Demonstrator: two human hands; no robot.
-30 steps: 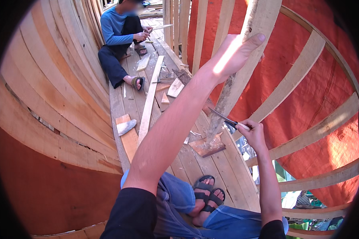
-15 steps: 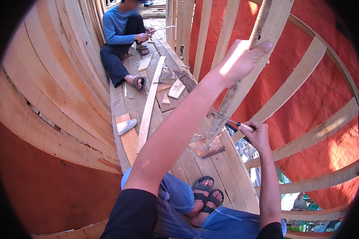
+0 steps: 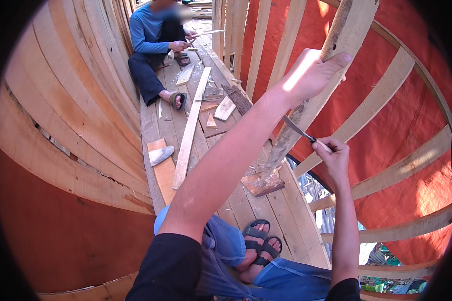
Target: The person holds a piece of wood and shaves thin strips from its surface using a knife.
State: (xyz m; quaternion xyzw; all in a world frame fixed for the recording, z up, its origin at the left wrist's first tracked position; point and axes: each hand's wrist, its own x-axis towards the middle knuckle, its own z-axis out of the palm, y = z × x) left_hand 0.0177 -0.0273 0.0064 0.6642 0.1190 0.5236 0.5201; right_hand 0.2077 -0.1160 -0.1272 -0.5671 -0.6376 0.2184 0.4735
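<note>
A long wooden plank (image 3: 355,25) with a bark-covered edge stands tilted in front of me. My left hand (image 3: 311,75) is closed around its upper part, thumb over the pale face. Lower down, my right hand (image 3: 335,156) grips the pale handle of a knife (image 3: 297,128), whose blade meets the bark edge below my left hand. The plank's lower end rests on a small wood block (image 3: 264,184) strewn with shavings. The fingers of my left hand behind the plank are mostly hidden.
A person in a blue shirt (image 3: 150,32) sits at the far left, holding a thin stick. On the plank floor (image 3: 296,226) lie a long strip (image 3: 192,128), a board (image 3: 163,165) bearing a grey-white piece, and several offcuts. Curved ribs (image 3: 371,103) and a red sheet flank the right.
My right hand has risen, bringing the knife farther up the plank's edge, and the blade's flat side shows more. My left hand keeps its hold on the plank.
</note>
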